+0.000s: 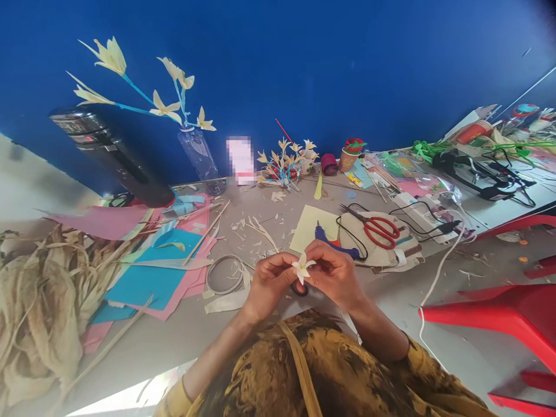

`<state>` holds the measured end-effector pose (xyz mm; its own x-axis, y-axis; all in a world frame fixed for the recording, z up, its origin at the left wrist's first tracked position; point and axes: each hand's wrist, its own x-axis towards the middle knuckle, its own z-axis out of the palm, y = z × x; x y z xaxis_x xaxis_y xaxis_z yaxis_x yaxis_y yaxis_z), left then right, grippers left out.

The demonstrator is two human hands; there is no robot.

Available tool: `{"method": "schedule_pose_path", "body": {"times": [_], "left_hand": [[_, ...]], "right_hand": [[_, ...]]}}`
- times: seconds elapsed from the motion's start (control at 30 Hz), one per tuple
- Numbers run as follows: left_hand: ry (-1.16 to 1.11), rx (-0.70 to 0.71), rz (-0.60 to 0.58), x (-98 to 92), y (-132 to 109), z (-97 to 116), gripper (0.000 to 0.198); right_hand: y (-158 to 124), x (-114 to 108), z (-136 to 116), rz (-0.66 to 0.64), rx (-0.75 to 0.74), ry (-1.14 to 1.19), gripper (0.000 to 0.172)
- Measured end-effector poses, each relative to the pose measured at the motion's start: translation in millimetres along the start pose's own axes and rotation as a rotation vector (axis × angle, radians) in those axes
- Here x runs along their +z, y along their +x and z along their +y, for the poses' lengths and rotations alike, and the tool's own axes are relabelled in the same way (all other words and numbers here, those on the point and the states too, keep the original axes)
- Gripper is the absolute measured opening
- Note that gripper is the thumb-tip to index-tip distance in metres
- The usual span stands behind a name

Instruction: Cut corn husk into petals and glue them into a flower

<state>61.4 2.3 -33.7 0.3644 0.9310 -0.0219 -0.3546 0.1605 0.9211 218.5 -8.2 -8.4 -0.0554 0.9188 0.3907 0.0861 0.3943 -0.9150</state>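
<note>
A small cream-white craft flower [303, 267] with pointed petals is held between my two hands, above the table's front edge. My left hand [273, 285] pinches it from the left with thumb and fingers. From the other side my right hand [333, 273] grips it too, fingers curled and touching the petals. Just behind my right hand lies a blue glue gun [324, 234], partly covered by the hand. Red-handled scissors [377, 229] rest on a folded cloth [354, 231] to the right. Below the flower shows a dark ring-shaped handle [299, 288], mostly hidden.
A roll of tape [225, 275] and coloured paper sheets [158, 278] lie left, beside dried husks [35, 307]. Finished flowers stand in a clear bottle [197, 156] near a black cylinder [117, 159]. A power strip [423, 214] with cables and a red stool [499, 313] are at right.
</note>
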Motion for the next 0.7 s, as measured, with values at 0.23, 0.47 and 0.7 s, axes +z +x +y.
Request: {"method": "schedule_pose_path", "body": {"times": [0.23,0.47,0.7], "left_hand": [[-0.192,-0.15,-0.107,1.0,3.7,1.0,0.03],[-0.245,-0.245,-0.106,2.7,3.5,1.8,0.028],[-0.201,-0.184,-0.099,0.5,1.8,3.0,0.03]], "right_hand": [[4.1,-9.5,-1.1,-0.139,0.176,0.234,0.022],[1.6,-12.1,4.4,-0.212,0.271,0.4,0.021],[1.7,-9.8,4.3,-0.242,0.373,0.452,0.033]]}}
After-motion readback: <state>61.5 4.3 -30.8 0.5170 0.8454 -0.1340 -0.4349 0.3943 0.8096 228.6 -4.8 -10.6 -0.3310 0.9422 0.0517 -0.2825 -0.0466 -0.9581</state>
